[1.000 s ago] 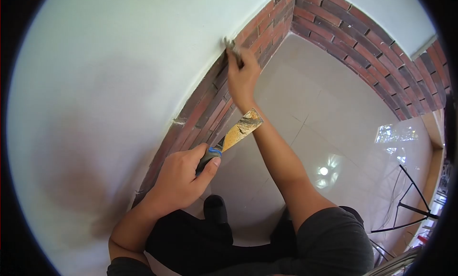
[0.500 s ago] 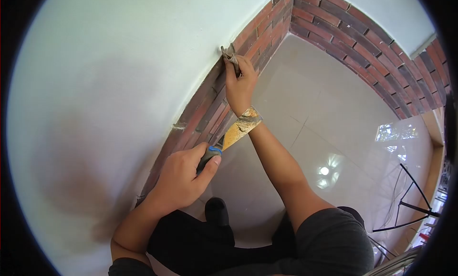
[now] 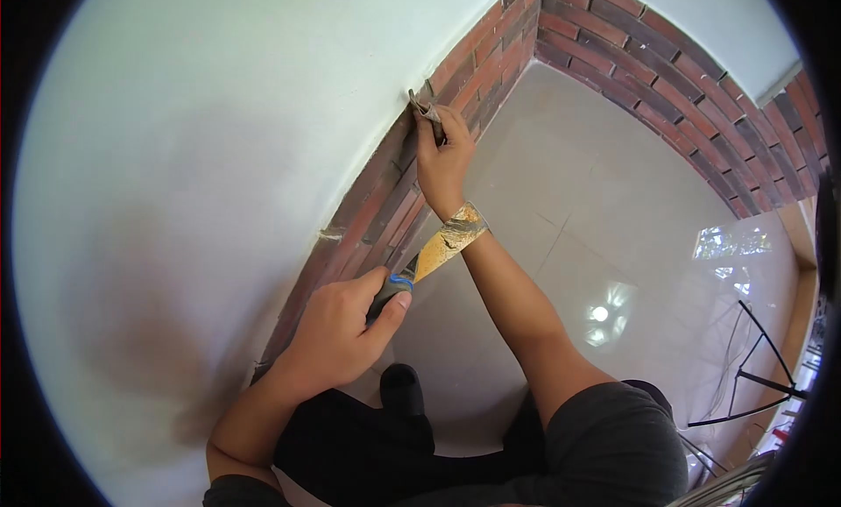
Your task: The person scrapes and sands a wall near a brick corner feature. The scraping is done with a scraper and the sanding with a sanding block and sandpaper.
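My left hand grips the dark handle, with a blue band, of a putty knife. Its broad blade is smeared with yellowish and grey residue and points up and right, overlapping my right forearm in view. My right hand pinches a folded greyish cloth or piece of sandpaper at the top edge of the brick skirting, where it meets the pale wall. What the small piece is made of is hard to tell.
Glossy tiled floor spreads to the right of the skirting. More brickwork lines the far wall beyond the corner. A black metal stand is at the lower right, near a wooden frame. My dark shoe shows below.
Both hands and the putty knife appear slightly lower and to the right, along with a small shift of the whole view. Both grips are unchanged.
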### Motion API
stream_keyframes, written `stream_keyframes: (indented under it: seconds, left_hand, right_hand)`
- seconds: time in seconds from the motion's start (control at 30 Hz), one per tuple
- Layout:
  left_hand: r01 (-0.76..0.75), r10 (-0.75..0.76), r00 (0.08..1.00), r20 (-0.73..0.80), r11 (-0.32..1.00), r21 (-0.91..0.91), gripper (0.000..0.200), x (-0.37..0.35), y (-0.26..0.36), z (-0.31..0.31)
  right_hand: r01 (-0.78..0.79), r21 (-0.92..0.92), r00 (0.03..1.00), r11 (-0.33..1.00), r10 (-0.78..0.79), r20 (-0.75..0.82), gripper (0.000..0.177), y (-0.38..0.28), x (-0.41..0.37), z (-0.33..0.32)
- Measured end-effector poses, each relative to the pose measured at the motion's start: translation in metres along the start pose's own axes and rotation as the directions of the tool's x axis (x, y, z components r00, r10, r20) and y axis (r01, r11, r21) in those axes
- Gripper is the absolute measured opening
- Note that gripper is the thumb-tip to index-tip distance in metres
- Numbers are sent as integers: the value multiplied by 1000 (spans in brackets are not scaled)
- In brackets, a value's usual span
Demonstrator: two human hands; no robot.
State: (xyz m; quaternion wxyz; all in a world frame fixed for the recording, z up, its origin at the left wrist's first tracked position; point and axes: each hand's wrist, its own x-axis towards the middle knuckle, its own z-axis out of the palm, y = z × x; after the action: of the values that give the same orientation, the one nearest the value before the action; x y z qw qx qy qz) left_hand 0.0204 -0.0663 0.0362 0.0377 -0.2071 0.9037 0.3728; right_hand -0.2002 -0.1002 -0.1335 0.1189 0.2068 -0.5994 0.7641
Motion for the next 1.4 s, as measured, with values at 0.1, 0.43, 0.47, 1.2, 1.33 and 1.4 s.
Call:
stream_keyframes:
  seconds: [0.1, 0.43, 0.47, 1.2, 1.33, 1.4]
  left_hand:
    - [-16, 16, 1000, 2, 999, 32, 31, -6, 2, -2]
    - [-32, 32, 999, 6, 999, 8, 31, 1, 2, 1]
    - [-33, 32, 999, 20, 999, 11, 31, 0, 1, 2]
    - [7, -7, 1000, -3, 1000, -6, 27, 6, 7, 6]
    - [63, -61, 993, 98, 998, -14, 27, 5, 7, 7]
    - [50, -50, 995, 88, 999, 1, 27, 2, 3, 11]
  right_hand:
    - [-15, -23, 1000, 1000, 15, -13, 13, 0, 20, -1]
    - [-21, 19, 999, 1000, 20, 41, 11, -11, 3, -1]
    - [-23, 11, 999, 1000, 22, 28, 10, -8, 5, -1]
    - [-66, 11, 995, 998, 65, 81, 11, -24, 2, -6]
    - [-64, -38, 997, 997, 65, 40, 11, -19, 20, -7]
    - [-91, -58, 996, 994, 92, 20, 11, -19, 30, -6]
